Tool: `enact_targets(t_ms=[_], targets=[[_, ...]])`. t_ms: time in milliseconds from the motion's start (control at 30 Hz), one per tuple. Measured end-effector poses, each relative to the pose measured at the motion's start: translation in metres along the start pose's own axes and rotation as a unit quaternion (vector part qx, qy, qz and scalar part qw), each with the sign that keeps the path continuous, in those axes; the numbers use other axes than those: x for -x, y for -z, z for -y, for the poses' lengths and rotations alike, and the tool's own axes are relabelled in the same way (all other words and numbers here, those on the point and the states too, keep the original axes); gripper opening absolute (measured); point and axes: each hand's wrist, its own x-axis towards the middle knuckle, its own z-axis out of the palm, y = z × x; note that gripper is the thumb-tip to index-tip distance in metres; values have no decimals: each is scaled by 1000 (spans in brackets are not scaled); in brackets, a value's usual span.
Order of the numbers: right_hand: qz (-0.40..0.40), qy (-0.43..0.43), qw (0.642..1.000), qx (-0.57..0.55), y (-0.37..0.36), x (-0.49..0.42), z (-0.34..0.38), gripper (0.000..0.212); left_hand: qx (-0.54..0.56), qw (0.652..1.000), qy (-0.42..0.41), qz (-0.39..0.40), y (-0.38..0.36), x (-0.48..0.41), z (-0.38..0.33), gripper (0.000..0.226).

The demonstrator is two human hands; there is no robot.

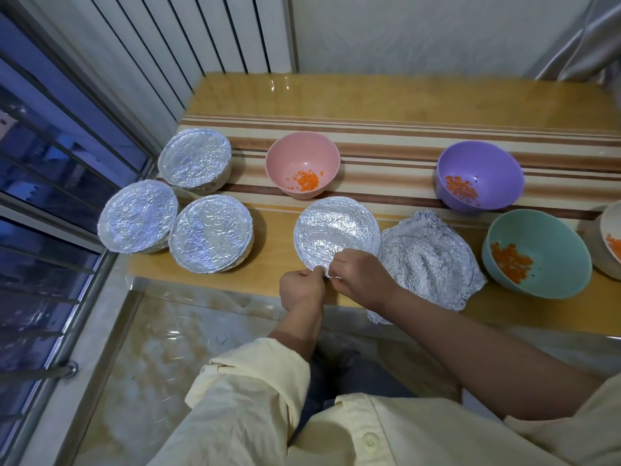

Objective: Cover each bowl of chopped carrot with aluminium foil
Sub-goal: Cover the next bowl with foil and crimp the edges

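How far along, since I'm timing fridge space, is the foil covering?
Done: three foil-covered bowls at left. In hand: left hand and right hand pinch foil at the near rim of the centre bowl. Left: pink bowl, purple bowl, teal bowl and an edge-cropped bowl, all uncovered with carrot; spare foil lies beside.

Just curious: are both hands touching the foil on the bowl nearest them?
Touching. The head view shows the left hand and right hand pinching the foil at its near edge.
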Motion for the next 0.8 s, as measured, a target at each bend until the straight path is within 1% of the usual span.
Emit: enact_targets(t_ms=[67, 100, 167, 300, 367, 467, 567, 700, 800], targets=[[0, 5, 1000, 2, 1, 0, 0, 11, -1, 1000, 16, 13, 1, 2, 5, 41], [1, 6, 1000, 2, 2, 1, 1, 12, 2, 1000, 20, 21, 2, 5, 5, 46], [2, 5, 1000, 2, 2, 1, 2, 13, -3, 999, 17, 27, 3, 9, 3, 45], [0, -11, 1000, 4, 0, 0, 3, 16, -57, 997, -29, 38, 5, 5, -9, 37], [-5, -16, 1000, 2, 0, -1, 3, 14, -69, 996, -42, 39, 7, 0, -12, 34], [-11, -14, 1000, -10, -2, 1, 4, 12, -90, 994, -40, 47, 10, -6, -9, 31], [-9, -16, 1000, -5, -2, 8, 2, 20, -103, 992, -42, 60, 14, -13, -9, 34], [-5, 2, 1000, 25, 0, 7, 1, 20, -80, 993, -53, 63, 13, -24, -8, 42], [-3, 1, 1000, 13, 0, 2, 2, 21, -32, 998, -34, 51, 8, -23, 2, 49]])
